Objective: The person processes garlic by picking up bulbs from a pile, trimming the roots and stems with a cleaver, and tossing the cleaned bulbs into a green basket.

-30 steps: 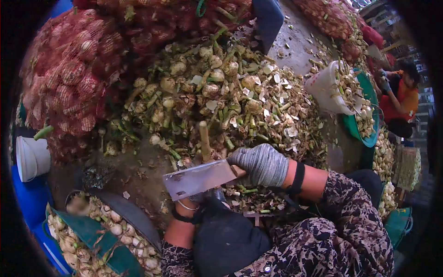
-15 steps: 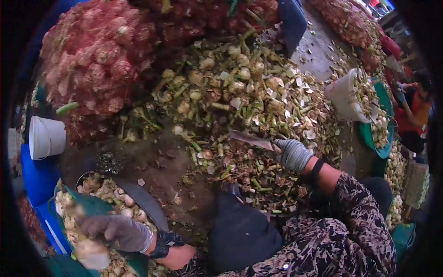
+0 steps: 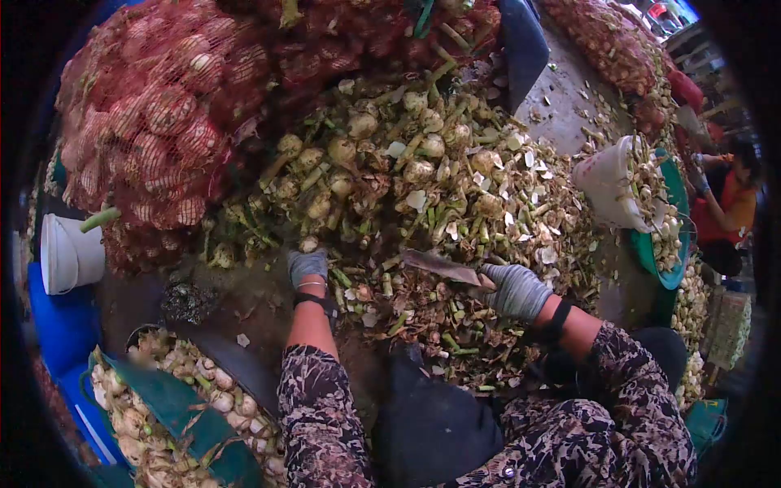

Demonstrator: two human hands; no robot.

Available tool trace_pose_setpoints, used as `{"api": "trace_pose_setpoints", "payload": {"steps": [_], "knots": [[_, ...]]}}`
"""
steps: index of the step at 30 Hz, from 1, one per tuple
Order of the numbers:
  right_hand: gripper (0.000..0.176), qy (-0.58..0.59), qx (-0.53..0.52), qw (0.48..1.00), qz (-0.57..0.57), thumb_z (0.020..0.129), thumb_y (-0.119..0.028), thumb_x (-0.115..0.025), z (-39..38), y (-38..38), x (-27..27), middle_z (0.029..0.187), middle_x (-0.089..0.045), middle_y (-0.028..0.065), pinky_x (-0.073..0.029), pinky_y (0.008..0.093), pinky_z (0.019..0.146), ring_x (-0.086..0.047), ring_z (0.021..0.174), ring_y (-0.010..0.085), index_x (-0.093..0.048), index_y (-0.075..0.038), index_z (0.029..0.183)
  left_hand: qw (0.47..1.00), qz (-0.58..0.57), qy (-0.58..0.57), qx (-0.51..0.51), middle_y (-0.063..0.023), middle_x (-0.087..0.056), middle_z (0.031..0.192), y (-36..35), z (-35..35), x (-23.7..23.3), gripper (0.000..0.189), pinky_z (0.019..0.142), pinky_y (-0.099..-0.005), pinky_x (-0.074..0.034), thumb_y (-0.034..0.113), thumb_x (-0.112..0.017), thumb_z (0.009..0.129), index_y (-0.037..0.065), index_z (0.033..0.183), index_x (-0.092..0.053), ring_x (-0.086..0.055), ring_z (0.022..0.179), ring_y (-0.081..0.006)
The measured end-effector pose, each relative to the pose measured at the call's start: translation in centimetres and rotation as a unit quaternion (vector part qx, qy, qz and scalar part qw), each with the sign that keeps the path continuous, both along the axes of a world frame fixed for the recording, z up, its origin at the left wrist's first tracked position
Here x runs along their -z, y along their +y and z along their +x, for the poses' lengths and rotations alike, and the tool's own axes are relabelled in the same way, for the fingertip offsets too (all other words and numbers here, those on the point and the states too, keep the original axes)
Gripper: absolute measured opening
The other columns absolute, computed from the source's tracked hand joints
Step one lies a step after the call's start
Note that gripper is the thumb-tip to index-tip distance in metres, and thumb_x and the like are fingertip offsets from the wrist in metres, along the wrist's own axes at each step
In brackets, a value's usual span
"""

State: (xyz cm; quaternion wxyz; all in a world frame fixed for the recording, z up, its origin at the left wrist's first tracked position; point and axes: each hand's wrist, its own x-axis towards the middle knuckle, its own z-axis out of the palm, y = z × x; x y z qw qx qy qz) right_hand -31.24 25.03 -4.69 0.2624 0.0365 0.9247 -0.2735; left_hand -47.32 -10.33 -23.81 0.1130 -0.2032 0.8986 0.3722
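Note:
My right hand [image 3: 517,291], in a grey glove, is closed round the short handle of a knife [image 3: 443,267], its broad, dirt-stained blade pointing left over the trimmings. My left hand [image 3: 307,268], also gloved, reaches to the near edge of a heap of garlic bulbs [image 3: 362,124] with stalks. One garlic bulb [image 3: 309,244] lies right at its fingertips; the fingers are mostly hidden behind the back of the hand. Cut stalks and dry skins [image 3: 460,337] are strewn below the knife.
Red mesh sacks of garlic [image 3: 163,114] rise at back left, near a white bucket [image 3: 73,252]. Trimmed garlic [image 3: 220,398] fills containers at lower left, partly under green cloth [image 3: 175,407]. At right, a white bucket [image 3: 602,183] tips beside a green basin [image 3: 677,195]; a person [image 3: 728,203] sits beyond.
My left hand has swung from above the lower-left container, where a garlic bulb was dropping from it, up and right to the heap. My right hand with the knife stays nearly still.

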Motion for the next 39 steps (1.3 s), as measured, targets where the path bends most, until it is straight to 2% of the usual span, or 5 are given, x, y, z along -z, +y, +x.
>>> {"api": "trace_pose_setpoints", "payload": {"steps": [4, 7, 9, 19, 39], "knots": [[0.037, 0.028, -0.022, 0.999, -0.023, 0.084, -0.041, -0.069, -1.1, -1.4, -1.2, 0.083, -0.066, 0.0204, -0.05, 0.0484, 0.07, -0.063, 0.08, 0.0424, -0.061, -0.009, 0.101, 0.988, 0.141, 0.055, -0.041, -0.0123, -0.064, 0.117, -0.2, 2.5, -0.5, 0.047, 0.089, -0.0345, -0.053, 0.01, -0.074, 0.083, -0.002, 0.123, -0.053, -0.064, 0.1, -0.0251], [0.036, 0.086, -0.059, 0.993, -0.049, 0.083, -0.036, -0.07, -1.2, -3.1, -1.1, 0.082, -0.065, 0.019, -0.051, 0.0473, 0.069, -0.064, 0.079, 0.0402, -0.06, -0.009, 0.104, 0.913, 0.404, 0.017, 0.051, -0.0136, -0.055, 0.136, 0.0, 7.5, -2.3, 0.051, 0.103, -0.0429, -0.046, 0.029, -0.063, 0.094, 0.002, 0.136, -0.051, -0.056, 0.119, -0.0306], [0.035, 0.056, -0.138, 0.988, -0.051, 0.08, -0.029, -0.071, -2.1, -4.6, -3.4, 0.083, -0.066, 0.0169, -0.052, 0.0464, 0.069, -0.066, 0.081, 0.0378, -0.06, -0.008, 0.106, 0.869, 0.488, 0.047, 0.066, -0.007, -0.06, 0.121, 1.5, 9.7, -4.1, 0.05, 0.086, -0.0336, -0.054, 0.01, -0.071, 0.086, 0.002, 0.13, -0.049, -0.061, 0.101, -0.0192], [0.026, 0.146, -0.214, 0.965, -0.038, 0.076, -0.017, -0.068, -0.4, -5.2, -5.5, 0.079, -0.061, 0.0112, -0.052, 0.044, 0.063, -0.066, 0.077, 0.0342, -0.061, -0.011, 0.1, 0.888, 0.384, 0.025, 0.251, -0.0081, -0.062, 0.117, 4.1, 15.1, -12.8, 0.045, 0.086, -0.0351, -0.054, 0.014, -0.07, 0.086, 0.003, 0.127, -0.052, -0.063, 0.099, -0.021], [0.034, 0.075, -0.17, 0.981, -0.047, 0.068, -0.018, -0.068, -0.2, -3.5, -0.4, 0.086, -0.066, 0.0151, -0.053, 0.0451, 0.07, -0.066, 0.085, 0.0369, -0.064, -0.01, 0.101, 0.873, 0.121, 0.133, 0.454, -0.0105, -0.067, 0.108, 5.4, 16.7, -12.1, 0.039, 0.084, -0.0382, -0.055, 0.024, -0.068, 0.086, 0.006, 0.12, -0.06, -0.065, 0.095, -0.0247]]}}
